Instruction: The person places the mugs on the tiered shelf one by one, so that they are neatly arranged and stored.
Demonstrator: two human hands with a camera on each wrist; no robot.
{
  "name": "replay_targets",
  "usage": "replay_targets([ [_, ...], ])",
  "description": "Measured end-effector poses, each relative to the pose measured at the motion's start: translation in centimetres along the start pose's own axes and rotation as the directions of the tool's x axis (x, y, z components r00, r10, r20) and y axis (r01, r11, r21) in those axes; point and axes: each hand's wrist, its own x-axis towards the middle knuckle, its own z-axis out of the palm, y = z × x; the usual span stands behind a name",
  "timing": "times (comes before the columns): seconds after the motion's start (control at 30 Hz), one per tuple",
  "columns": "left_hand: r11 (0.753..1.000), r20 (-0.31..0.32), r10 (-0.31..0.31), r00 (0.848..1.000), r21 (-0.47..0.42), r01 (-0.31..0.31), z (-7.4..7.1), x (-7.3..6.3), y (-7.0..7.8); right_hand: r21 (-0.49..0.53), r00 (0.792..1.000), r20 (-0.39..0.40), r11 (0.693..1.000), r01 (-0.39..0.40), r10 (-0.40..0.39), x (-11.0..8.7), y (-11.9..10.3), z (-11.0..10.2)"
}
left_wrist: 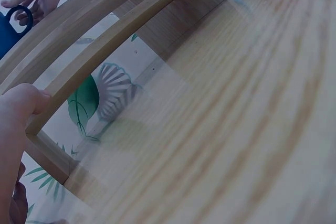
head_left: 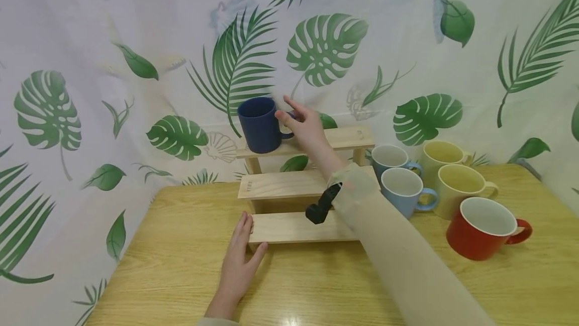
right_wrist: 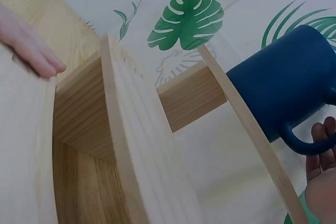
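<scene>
A dark blue mug [head_left: 260, 125] stands upright at the left end of the top tier of a wooden three-step shelf [head_left: 285, 184]. Beside the mug's handle [right_wrist: 304, 146] is my right hand [head_left: 305, 125], its thumb near the rim and its index finger stretched out. In the left wrist view the fingers of that hand look apart from the handle, though part of the contact is hidden. My left hand [head_left: 237, 258] rests against the left end of the lowest step, fingers straight along its side and thumb [left_wrist: 34, 98] at the front edge.
Right of the shelf stand two light blue mugs [head_left: 400, 185], two yellow mugs [head_left: 459, 185] and a red mug [head_left: 477, 235], all upright on the wooden table [head_left: 176, 265]. A leaf-patterned cloth [head_left: 135, 115] hangs close behind the shelf.
</scene>
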Motion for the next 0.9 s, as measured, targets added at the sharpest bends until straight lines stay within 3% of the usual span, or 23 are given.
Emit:
replay_targets([
  [0.2,1.0,-0.002,-0.005,1.0,0.004,0.005,0.1,0.0,0.0,-0.021,0.987,-0.154,0.999,0.035,-0.038,-2.0,0.5,-2.3],
  [0.33,1.0,-0.003,-0.007,1.0,0.006,0.007,0.1,0.0,0.0,-0.022,0.975,-0.209,0.997,0.076,-0.079,-3.7,0.7,-3.7],
  [0.47,1.0,-0.007,-0.009,1.0,-0.001,0.009,0.1,0.0,0.1,-0.043,0.976,-0.182,0.993,0.11,-0.116,-5.7,1.0,-4.8],
  [0.73,1.0,-0.009,-0.004,1.0,0.016,0.004,0.1,0.1,0.0,-0.085,0.985,-0.059,0.984,0.159,-0.164,-9.9,2.5,-7.1],
  [0.9,1.0,-0.008,-0.005,1.0,0.007,0.005,0.1,0.1,0.1,-0.076,0.986,-0.031,0.984,0.161,-0.164,-12.4,3.3,-8.9],
])
